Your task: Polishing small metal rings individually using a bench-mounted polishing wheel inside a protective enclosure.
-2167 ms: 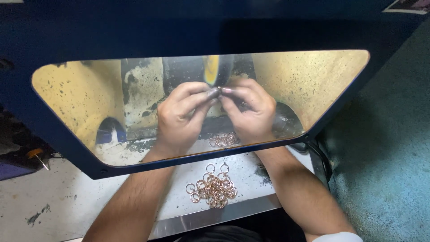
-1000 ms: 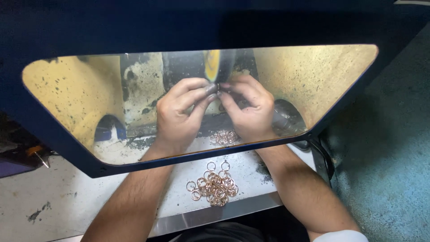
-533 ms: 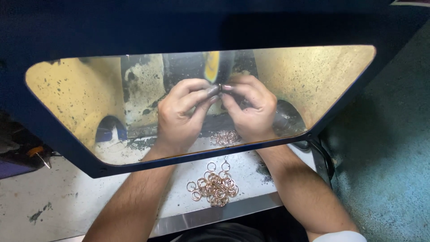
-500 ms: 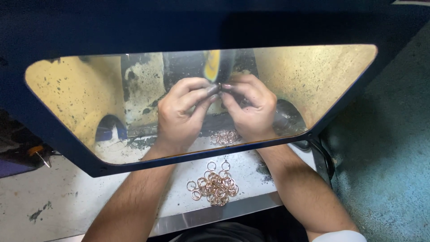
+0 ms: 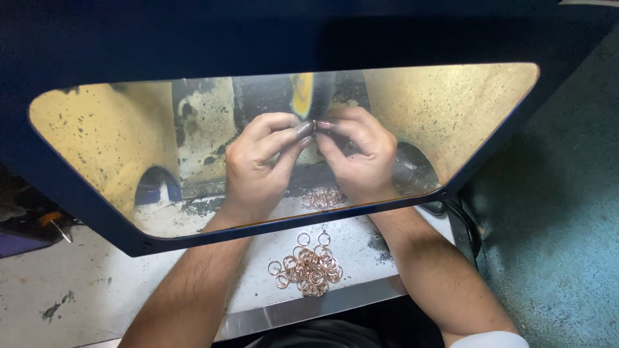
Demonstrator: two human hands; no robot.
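Note:
Behind a yellowed clear guard window [image 5: 116,135], my left hand [image 5: 261,161] and my right hand [image 5: 358,154] meet fingertip to fingertip, both pinching one small metal ring [image 5: 314,124]. The ring is held just below a yellowish buffing wheel [image 5: 303,87]. A small heap of copper-coloured rings [image 5: 321,197] lies on the bench under my hands, inside the guard. A larger heap of rings [image 5: 308,267] lies nearer me, outside the guard, between my forearms.
A dark blue machine hood [image 5: 258,32] frames the window. The grimy white bench [image 5: 71,290] has a metal front edge [image 5: 322,306]. A tool with an orange handle [image 5: 51,222] lies at the far left. Teal floor [image 5: 561,245] is on the right.
My hands stay together at the wheel, fingers shifting only slightly on the ring. The view has drifted a little.

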